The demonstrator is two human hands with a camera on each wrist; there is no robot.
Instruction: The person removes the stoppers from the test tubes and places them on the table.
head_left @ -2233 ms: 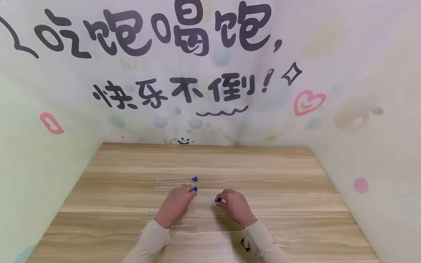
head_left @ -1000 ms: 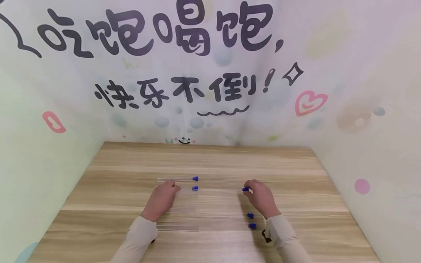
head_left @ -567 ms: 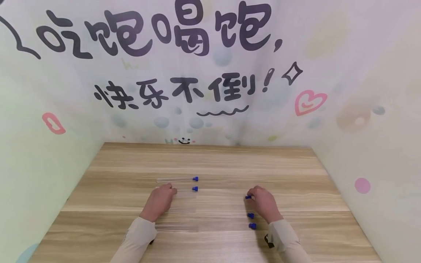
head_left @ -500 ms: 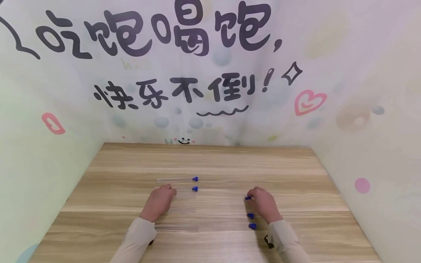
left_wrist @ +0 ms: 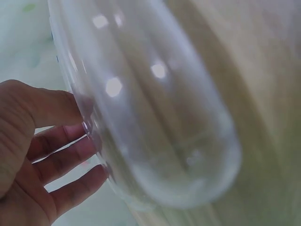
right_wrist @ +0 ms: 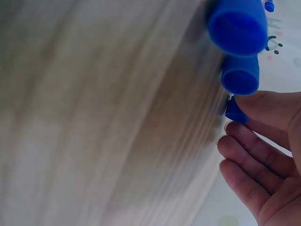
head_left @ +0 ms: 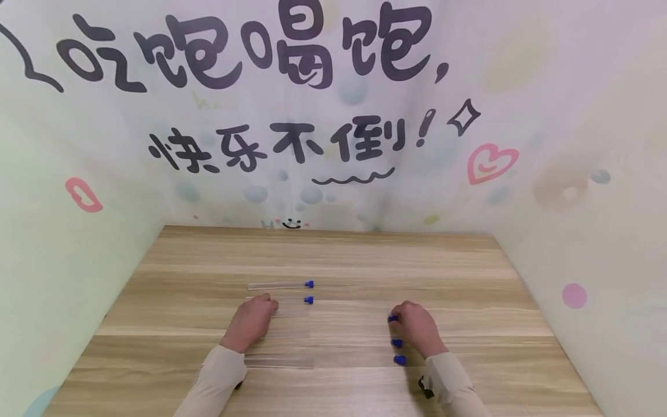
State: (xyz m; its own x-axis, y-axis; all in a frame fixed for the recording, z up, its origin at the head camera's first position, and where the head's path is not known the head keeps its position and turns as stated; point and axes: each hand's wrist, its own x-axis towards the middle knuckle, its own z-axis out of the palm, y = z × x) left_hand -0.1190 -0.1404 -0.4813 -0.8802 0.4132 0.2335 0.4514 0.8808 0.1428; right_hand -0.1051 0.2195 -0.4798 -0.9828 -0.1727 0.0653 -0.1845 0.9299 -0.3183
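Note:
My left hand (head_left: 251, 321) is at the left middle of the table. Its thumb and fingers pinch a clear, uncapped test tube (head_left: 294, 311), which is faint against the wood. In the left wrist view the rounded end of a nearer tube (left_wrist: 183, 141) fills much of the picture. On the right side, my right hand (head_left: 417, 327) pinches a small blue cap (right_wrist: 235, 112) between thumb and index finger, low over the table. Two more blue caps (head_left: 397, 343) (head_left: 399, 359) stand in a row just nearer to me.
Two test tubes with blue caps, the back one (head_left: 276, 285) and the one before it (head_left: 309, 300), lie farther off beside my left hand. Uncapped clear tubes (head_left: 289, 334) (head_left: 281, 362) lie nearer me. Walls with printed lettering enclose the wooden table (head_left: 365, 255).
The blue cap has come off the tube and moved right in my right hand, then down toward the table in line with the other caps. My left hand has moved left with the tube.

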